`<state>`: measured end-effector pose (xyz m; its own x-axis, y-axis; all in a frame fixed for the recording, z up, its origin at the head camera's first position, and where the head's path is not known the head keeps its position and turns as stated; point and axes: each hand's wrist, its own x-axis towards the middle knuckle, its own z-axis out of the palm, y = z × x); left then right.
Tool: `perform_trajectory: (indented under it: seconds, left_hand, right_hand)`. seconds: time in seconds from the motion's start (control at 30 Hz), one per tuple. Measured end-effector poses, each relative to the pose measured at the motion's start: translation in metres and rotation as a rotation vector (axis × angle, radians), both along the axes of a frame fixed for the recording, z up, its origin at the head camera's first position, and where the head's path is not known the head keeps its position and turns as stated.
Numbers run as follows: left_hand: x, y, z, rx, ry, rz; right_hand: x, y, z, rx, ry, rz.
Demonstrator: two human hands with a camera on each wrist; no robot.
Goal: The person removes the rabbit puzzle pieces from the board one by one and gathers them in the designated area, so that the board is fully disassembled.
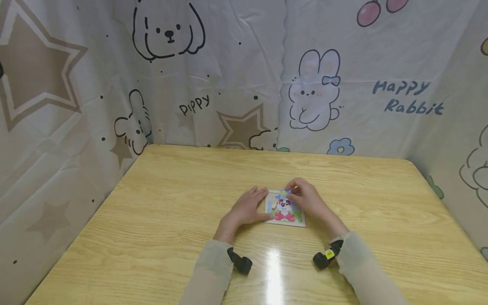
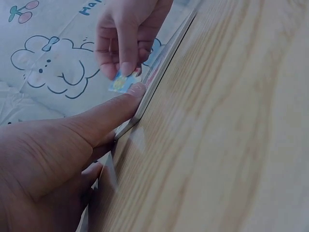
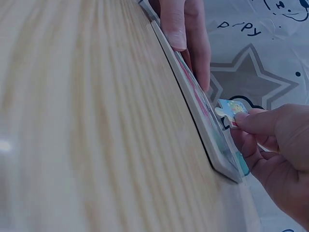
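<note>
A jigsaw puzzle board (image 1: pixel 285 225) with a pale frame lies on the table, its picture showing a cartoon animal in pink. My right hand (image 1: pixel 308 199) pinches a jigsaw piece (image 3: pixel 233 110) between thumb and fingers; the piece is blue with a yellow figure and is raised at the board's upper part. My left hand (image 1: pixel 247 207) rests at the board's left side, fingers extended near the upper left corner. Its thumb (image 2: pixel 126 100) presses on the board's edge. In the right wrist view the left hand's fingers (image 3: pixel 197 48) partly cover the far end of the board.
The wooden table (image 1: pixel 171 237) stretches around the board on every side. A printed curtain (image 1: pixel 236 76) with stars, a rabbit and lettering hangs behind the table and along both sides. Each wrist carries a black strapped camera (image 1: pixel 241 262).
</note>
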<state>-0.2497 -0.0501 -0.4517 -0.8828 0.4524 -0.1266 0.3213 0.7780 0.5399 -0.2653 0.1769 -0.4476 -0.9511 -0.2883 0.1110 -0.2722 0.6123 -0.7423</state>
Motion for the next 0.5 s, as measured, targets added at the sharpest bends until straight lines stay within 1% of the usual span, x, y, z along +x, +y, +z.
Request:
perform_trajectory:
  seconds: [0.27,0.5]
  left_hand:
    - [0.001,-0.001,0.001,0.015,-0.022,0.001]
    - [0.001,0.000,0.000,0.014,-0.013,-0.002]
  right_hand:
    - [0.004,0.016,-0.001,0.007,0.013,-0.020]
    - [0.006,0.035,-0.003,0.007,-0.001,-0.032]
